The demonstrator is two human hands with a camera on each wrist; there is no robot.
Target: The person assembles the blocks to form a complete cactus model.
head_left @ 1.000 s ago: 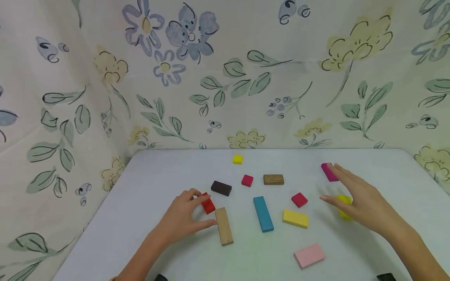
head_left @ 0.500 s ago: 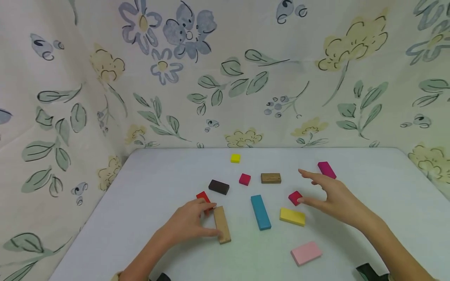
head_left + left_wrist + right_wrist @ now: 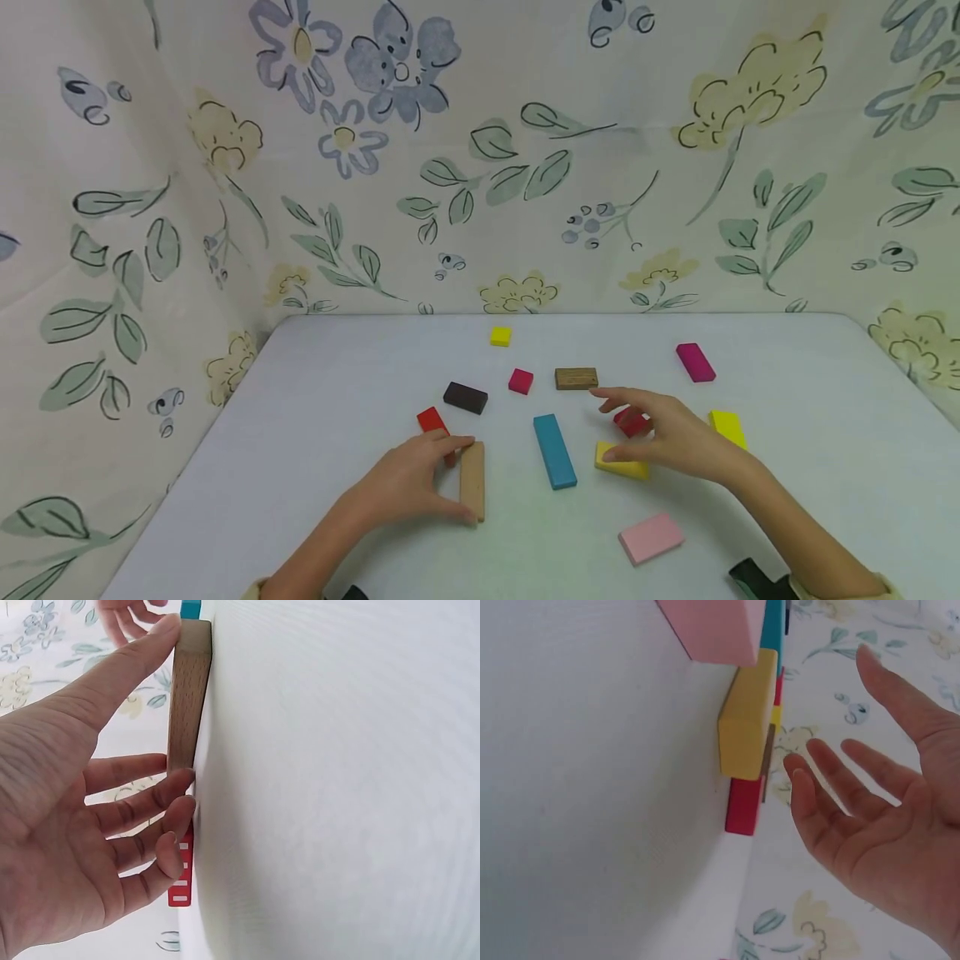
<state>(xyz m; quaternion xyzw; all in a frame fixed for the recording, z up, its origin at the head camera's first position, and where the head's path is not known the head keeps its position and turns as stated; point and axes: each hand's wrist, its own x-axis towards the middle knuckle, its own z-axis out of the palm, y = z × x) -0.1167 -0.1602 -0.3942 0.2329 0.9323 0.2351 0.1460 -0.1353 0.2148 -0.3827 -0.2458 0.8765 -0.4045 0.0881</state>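
My left hand (image 3: 405,483) pinches a plain wooden block (image 3: 472,483) endwise, thumb at the near end and a finger at the far end. The left wrist view shows the thumb on that block's (image 3: 191,697) end and the other fingers spread beside it. A red block (image 3: 431,419) lies partly hidden behind this hand. Over a pale yellow block (image 3: 630,472) hovers my right hand (image 3: 678,437), fingers apart and holding nothing. In the right wrist view a gap separates it from the yellow block (image 3: 746,720) and a crimson block (image 3: 744,806).
Between the hands lies a blue block (image 3: 555,452). A pink block (image 3: 651,539) is nearer. Farther back are a dark brown block (image 3: 465,398), a small crimson block (image 3: 521,382), a brown block (image 3: 576,379), a yellow block (image 3: 500,336) and a magenta block (image 3: 696,362). Another yellow block (image 3: 727,429) is at right.
My left hand has closed in on the wooden block, which has turned slightly to point straight away. The right hand has moved left from near the magenta block to above the pale yellow one.
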